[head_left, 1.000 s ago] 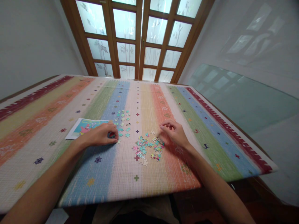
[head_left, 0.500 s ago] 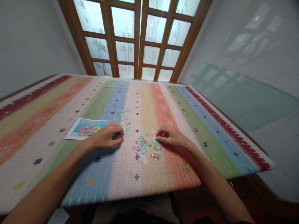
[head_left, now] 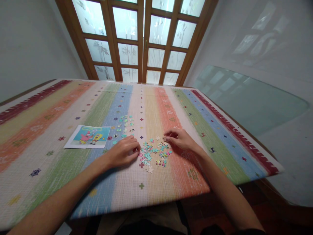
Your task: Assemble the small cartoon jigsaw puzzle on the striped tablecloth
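Note:
A loose pile of small jigsaw puzzle pieces [head_left: 146, 156], mostly turquoise with some pink, yellow and pale ones, lies on the striped tablecloth. My left hand [head_left: 125, 151] rests at the pile's left edge, its fingers curled together; whatever they may hold is hidden. Just off the pile's upper right, my right hand [head_left: 180, 139] pinches what looks like a puzzle piece [head_left: 164, 138] between thumb and forefinger. Beyond my left hand, several turquoise pieces [head_left: 126, 120] are spread apart in a loose group.
A printed picture sheet [head_left: 89, 136] with cartoon figures lies left of the pieces. The striped tablecloth [head_left: 156, 186] covers the wide table, whose near edge runs close to my body. Wooden glazed doors [head_left: 144, 42] stand behind it, and a pale glass panel [head_left: 246, 94] leans at right.
My left hand has moved right and toward me, from beside the spread pieces to the pile's edge, uncovering the picture sheet. My right hand has lifted slightly away from the pile.

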Available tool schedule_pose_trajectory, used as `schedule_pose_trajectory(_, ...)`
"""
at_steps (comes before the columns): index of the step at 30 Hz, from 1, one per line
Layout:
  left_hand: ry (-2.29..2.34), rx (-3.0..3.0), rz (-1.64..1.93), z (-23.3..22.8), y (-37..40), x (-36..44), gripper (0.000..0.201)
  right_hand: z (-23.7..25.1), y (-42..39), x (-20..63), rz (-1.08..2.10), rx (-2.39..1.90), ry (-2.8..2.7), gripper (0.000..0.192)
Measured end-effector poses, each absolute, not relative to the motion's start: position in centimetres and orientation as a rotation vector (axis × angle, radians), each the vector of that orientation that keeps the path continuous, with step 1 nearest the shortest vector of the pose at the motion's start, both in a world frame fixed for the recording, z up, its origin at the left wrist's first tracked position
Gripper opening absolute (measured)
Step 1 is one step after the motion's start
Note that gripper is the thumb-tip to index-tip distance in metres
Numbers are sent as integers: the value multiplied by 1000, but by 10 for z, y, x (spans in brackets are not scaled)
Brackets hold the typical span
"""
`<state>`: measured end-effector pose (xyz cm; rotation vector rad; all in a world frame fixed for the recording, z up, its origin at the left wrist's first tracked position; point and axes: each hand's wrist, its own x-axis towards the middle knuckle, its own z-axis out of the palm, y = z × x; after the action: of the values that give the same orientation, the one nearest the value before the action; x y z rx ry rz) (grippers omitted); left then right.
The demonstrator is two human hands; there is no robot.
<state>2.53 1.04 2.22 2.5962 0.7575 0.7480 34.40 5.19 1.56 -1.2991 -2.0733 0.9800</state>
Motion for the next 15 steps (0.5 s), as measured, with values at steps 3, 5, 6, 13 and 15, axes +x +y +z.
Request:
schedule_pose_trajectory(3, 783, 2602, 791, 20, 10, 26, 15, 15, 52, 342, 910, -1339, -2031, 10)
schedule_pose_trajectory(5, 797, 2609, 795, 20, 9, 27, 15, 15, 52, 342, 903, -1336, -2039, 7)
schedule_pose_trajectory(6, 798, 2615, 792, 19, 9, 27, 15, 16, 51, 342, 906, -1329, -2053, 7)
schedule_pose_trajectory(13, 790, 2646, 785, 18, 8, 28, 16, 32, 46, 347, 733, -1232, -2335, 5)
schedule_pose_trajectory(15, 786, 2650, 795, 19, 7, 29, 16, 34, 46, 348, 731, -1210, -2420, 6)
